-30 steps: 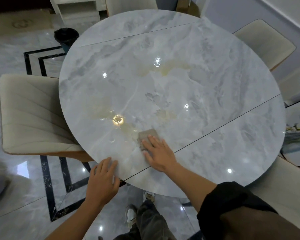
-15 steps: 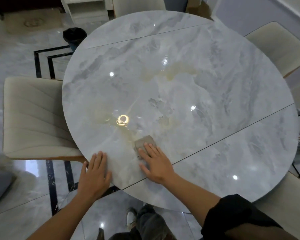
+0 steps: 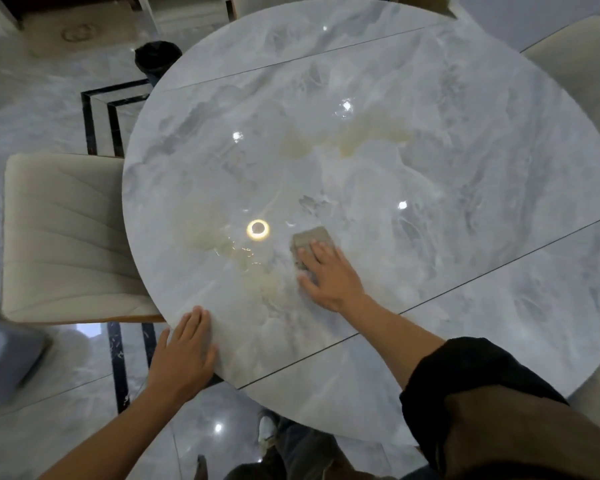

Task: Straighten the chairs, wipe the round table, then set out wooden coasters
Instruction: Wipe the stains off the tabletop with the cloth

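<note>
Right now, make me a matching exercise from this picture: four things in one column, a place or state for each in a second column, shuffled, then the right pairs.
1. left hand
2. right hand
3. cloth
4. bin

A. black, on the floor past the table
B. flat on the table's near edge
C. pressing on the cloth
D. brownish, partly covered by a hand

Pairs: 1-B, 2-C, 3-D, 4-A.

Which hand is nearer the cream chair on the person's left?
Left. The left hand rests on the table edge beside the chair; the right hand presses the cloth farther in.
</note>
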